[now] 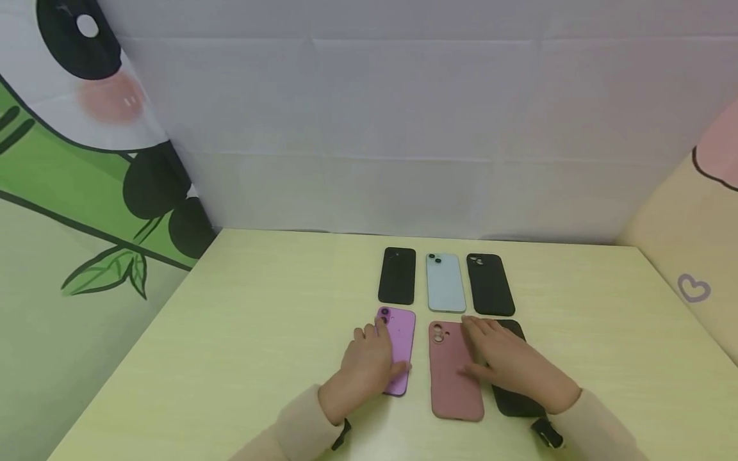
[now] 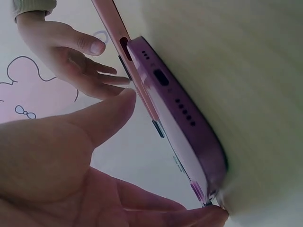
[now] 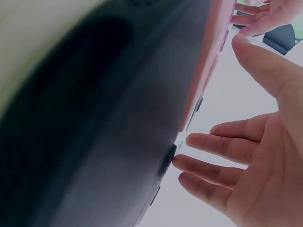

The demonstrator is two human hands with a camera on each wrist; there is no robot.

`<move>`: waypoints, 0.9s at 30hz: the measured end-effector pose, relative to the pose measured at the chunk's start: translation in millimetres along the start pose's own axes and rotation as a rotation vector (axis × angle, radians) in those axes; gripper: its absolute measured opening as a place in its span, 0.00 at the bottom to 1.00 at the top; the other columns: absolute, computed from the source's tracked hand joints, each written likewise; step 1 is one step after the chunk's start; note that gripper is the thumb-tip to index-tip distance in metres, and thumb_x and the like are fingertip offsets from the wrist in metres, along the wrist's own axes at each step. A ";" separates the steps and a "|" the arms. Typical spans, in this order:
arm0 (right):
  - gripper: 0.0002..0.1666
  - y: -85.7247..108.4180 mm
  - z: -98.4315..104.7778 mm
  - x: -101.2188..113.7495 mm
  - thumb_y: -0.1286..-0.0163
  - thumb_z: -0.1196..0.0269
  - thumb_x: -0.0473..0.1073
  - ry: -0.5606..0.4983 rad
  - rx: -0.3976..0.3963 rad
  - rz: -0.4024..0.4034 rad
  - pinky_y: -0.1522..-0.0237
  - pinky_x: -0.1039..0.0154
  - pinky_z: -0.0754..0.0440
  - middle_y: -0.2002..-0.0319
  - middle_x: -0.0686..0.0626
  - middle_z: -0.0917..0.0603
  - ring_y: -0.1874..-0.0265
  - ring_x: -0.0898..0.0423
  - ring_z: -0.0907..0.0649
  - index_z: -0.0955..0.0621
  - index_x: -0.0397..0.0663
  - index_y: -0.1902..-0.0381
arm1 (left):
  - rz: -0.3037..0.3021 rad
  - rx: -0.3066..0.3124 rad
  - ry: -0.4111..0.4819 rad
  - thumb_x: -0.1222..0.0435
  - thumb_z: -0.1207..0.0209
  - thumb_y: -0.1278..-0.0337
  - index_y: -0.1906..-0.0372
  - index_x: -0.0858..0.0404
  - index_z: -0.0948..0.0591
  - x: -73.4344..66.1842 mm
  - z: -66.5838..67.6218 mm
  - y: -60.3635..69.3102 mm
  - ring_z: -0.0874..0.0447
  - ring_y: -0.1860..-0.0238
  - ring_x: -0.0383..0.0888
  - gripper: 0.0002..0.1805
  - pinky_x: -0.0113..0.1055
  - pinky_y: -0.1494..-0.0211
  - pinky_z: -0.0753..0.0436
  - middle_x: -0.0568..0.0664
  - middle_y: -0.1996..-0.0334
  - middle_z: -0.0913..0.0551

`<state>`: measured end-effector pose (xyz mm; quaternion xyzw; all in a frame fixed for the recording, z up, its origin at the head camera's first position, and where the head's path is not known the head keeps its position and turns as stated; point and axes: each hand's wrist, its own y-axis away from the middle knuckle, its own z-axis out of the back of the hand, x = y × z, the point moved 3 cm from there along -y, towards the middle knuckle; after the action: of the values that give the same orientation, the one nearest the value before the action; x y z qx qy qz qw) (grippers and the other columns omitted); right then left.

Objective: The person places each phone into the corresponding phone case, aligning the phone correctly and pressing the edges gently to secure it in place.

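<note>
A purple phone (image 1: 401, 346) lies back up on the table, its charging port end close in the left wrist view. My left hand (image 1: 369, 360) reaches over it, fingertips near its left edge and camera corner, thumb extended across towards its right edge. To the right is a pink phone case (image 1: 454, 378) with a camera cutout. Over its right side stretches my right hand (image 1: 513, 362), fingers extended. In the right wrist view this hand (image 3: 265, 175) has nothing in its grasp. Partly hidden beneath it lies a black case (image 1: 516, 402).
Behind these, a row holds a black phone or case (image 1: 397, 275), a light blue phone (image 1: 446, 283) and another black case (image 1: 491, 285). All lie flat on the pale yellow table (image 1: 259, 307). A white sheet (image 1: 403, 128) hangs along the back edge.
</note>
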<state>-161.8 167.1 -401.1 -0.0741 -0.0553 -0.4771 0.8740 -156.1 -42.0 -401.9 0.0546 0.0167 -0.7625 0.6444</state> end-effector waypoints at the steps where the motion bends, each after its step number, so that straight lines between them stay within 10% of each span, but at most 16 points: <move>1: 0.44 -0.3 -0.4 0.5 0.44 0.35 0.55 0.004 0.003 0.001 0.43 0.44 0.31 0.41 0.34 0.29 0.43 0.37 0.29 0.34 0.29 0.40 | 0.004 0.004 -0.013 0.41 0.36 0.59 0.40 0.77 0.36 -0.8 0.1 0.5 0.26 0.52 0.58 0.51 0.42 0.56 0.21 0.67 0.50 0.26; 12: 0.45 -3.9 -4.0 2.7 0.46 0.35 0.59 0.076 0.026 0.017 0.43 0.45 0.31 0.44 0.35 0.26 0.45 0.38 0.27 0.32 0.29 0.42 | 0.038 0.029 -0.095 0.39 0.34 0.66 0.41 0.78 0.35 -7.1 -0.3 1.4 0.28 0.53 0.54 0.55 0.39 0.57 0.21 0.65 0.48 0.27; 27: 0.48 -3.1 -3.9 4.7 0.44 0.36 0.58 -0.045 0.094 0.021 0.42 0.39 0.36 0.41 0.30 0.31 0.42 0.35 0.31 0.36 0.26 0.39 | 0.043 0.005 0.025 0.48 0.27 0.74 0.42 0.79 0.34 -7.2 4.5 0.9 0.29 0.60 0.59 0.54 0.47 0.57 0.24 0.67 0.57 0.27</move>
<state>-161.8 160.8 -403.9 -0.0441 -0.0966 -0.4630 0.8800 -154.3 -35.5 -396.7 0.0662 0.0216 -0.7477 0.6604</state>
